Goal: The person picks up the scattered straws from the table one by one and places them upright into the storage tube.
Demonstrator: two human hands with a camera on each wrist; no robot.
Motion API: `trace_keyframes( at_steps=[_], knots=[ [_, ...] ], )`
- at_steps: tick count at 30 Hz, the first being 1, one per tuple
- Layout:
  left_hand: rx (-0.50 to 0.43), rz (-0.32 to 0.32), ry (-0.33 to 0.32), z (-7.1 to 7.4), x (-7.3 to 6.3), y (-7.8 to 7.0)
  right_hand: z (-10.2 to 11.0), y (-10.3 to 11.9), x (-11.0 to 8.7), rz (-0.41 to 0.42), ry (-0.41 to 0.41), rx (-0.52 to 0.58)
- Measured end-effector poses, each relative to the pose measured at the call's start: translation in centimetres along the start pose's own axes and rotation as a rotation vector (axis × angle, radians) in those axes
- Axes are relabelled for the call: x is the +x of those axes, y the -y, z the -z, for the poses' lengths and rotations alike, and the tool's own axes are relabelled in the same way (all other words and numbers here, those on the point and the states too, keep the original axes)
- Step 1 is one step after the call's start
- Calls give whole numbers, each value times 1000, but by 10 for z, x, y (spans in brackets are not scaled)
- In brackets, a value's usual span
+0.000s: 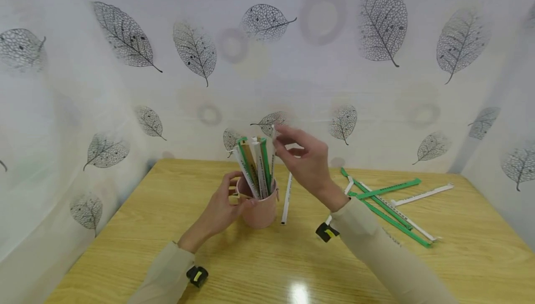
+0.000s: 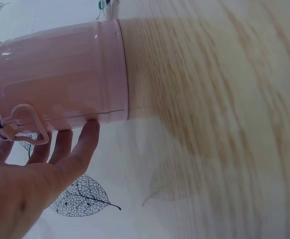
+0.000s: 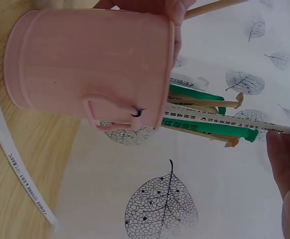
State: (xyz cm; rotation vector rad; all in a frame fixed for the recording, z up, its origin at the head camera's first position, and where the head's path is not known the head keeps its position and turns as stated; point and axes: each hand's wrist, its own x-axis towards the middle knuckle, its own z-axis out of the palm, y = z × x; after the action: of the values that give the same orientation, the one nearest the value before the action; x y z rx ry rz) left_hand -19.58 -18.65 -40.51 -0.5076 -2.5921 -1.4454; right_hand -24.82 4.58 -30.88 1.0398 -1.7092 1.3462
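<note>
A pink metal bucket with small side handles stands upright on the table, several wrapped straws in white, green and brown poking out of its top. My left hand grips the bucket from the left, thumb at the front near the rim; in the left wrist view its fingers curl against the wall. Above the rim on the right, my right hand pinches the upper end of a white wrapped straw. That straw's lower end is inside the bucket, hidden by the wall.
Just right of the bucket a single white wrapped straw lies on the wooden table. Farther right is a loose, crossing pile of green and white straws, partly behind my right forearm. A leaf-patterned sheet hangs behind the table.
</note>
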Motion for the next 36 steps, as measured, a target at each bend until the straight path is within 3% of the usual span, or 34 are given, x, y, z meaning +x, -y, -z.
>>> trace_keyframes(
  at_steps=[19,28,36],
  knots=[
    [-7,39,11,-2,-1,1,-6,-23,-42,-102,135,-46],
    [-7,22,-4,-1,-1,1,-5,-27,-45,-71,154,-33],
    [-21,45,5,1,-1,-1,7,-28,-45,-49,182,-124]
  ],
)
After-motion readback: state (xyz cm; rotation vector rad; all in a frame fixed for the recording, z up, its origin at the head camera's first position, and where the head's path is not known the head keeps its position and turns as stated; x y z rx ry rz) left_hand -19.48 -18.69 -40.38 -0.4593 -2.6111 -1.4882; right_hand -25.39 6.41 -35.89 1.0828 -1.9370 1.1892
